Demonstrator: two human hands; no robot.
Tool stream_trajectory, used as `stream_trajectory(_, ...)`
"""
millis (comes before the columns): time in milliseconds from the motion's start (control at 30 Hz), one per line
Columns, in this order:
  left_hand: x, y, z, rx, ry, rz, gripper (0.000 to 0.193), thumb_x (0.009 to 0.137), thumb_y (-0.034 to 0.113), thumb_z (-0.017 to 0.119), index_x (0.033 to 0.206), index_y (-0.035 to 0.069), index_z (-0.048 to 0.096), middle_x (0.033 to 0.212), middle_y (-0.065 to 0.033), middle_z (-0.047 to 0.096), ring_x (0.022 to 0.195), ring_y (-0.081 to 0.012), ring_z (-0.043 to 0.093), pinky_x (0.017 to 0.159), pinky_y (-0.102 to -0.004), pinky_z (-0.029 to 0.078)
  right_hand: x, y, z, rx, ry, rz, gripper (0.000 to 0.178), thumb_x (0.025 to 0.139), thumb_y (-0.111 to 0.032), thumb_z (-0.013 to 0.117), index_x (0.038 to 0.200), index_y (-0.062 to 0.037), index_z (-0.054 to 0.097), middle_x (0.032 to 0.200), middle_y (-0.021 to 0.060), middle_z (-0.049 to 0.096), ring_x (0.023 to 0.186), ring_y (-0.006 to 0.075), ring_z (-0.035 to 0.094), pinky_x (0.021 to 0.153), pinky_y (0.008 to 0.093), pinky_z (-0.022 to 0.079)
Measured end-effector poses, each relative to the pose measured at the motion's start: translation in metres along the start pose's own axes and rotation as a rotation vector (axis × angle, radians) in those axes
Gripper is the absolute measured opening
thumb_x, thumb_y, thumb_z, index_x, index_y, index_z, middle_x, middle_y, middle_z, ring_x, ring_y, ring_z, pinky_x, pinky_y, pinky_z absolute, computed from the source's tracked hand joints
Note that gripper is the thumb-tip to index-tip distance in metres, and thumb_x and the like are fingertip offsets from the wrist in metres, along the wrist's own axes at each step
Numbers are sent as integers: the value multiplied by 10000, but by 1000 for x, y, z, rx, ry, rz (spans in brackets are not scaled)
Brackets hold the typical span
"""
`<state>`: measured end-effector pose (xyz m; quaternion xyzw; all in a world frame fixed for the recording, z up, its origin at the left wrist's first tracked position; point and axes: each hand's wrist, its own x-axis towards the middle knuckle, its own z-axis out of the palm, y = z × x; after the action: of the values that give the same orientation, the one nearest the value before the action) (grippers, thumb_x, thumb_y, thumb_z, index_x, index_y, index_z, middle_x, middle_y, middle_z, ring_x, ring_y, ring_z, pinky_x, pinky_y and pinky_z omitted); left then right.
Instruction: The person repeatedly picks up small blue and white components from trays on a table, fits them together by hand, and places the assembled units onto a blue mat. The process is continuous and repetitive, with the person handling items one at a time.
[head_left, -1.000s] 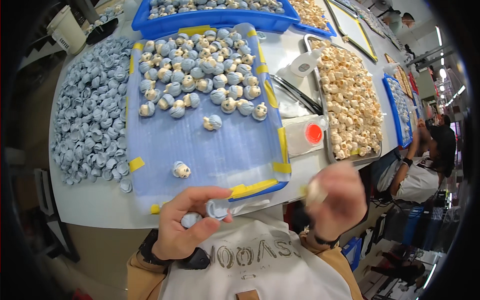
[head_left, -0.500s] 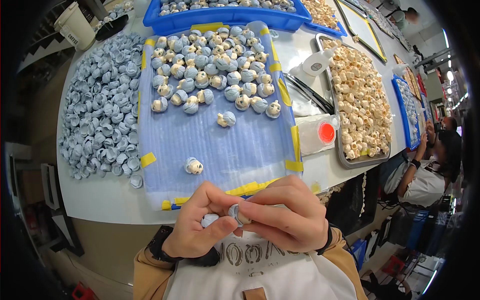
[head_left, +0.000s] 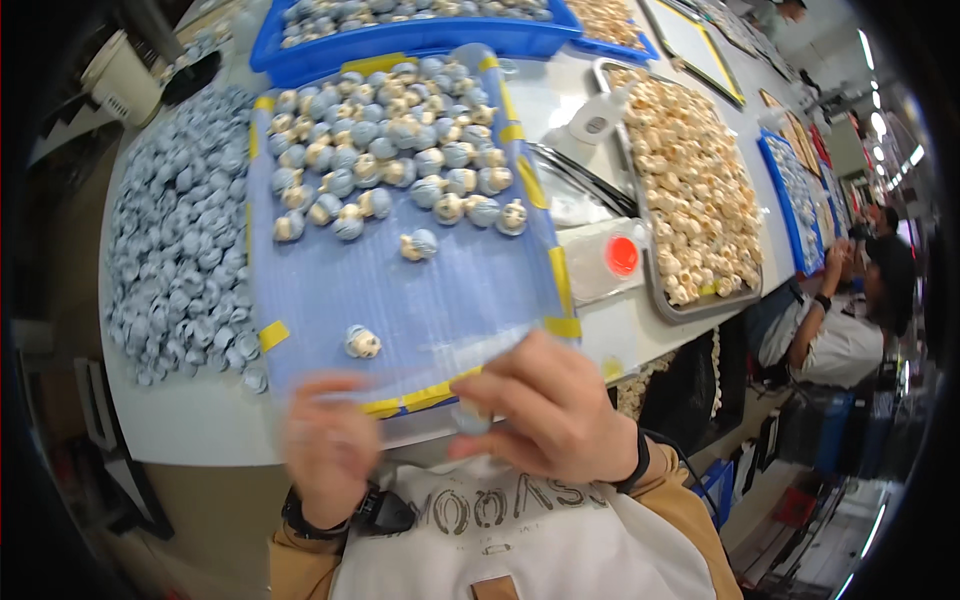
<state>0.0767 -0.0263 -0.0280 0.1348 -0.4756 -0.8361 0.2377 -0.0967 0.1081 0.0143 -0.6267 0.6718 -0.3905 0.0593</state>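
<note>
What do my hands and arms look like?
Your left hand, blurred, and right hand are ungloved. Tan sleeves show on both arms. The left wrist has a dark band with a chunky black piece beside it; the right has a slim black band.

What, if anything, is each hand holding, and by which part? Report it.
The right hand holds a small blue-and-cream piece by its outer edges; blur hides exactly where. The left hand is too blurred to tell whether it holds anything.
</note>
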Motion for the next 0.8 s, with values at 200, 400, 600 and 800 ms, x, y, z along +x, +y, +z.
stream_trajectory(200,15,2,37,-201,481,287,415,897,296,471,1198,31,364,684,-53,391,429,-99,327,371,-220,279,23,5,14,-327,-157,229,510,623,-197,749,1078,-45,575,961,94,561,882,222,534,695,305,426)
stream_trajectory(400,6,6,27,125,-173,-67,357,898,320,560,964,-14,452,760,-170,574,414,-84,418,393,-197,338,-15,10,-42,-211,153,255,374,655,-84,719,1009,-23,617,1060,93,593,980,255,579,806,330,469)
stream_trajectory(600,22,-2,34,189,-141,37,338,899,283,527,1018,-33,529,908,-116,560,556,-88,479,518,-220,390,-103,106,-137,-580,405,866,168,762,-63,648,898,22,600,797,128,620,682,202,588,609,301,463)
stream_trajectory(800,21,7,39,73,-253,-328,344,915,94,399,1234,-25,449,1018,-98,538,769,-94,486,672,-237,439,-118,125,-124,-566,391,832,169,723,-44,657,856,13,570,738,114,605,591,190,563,556,303,456)
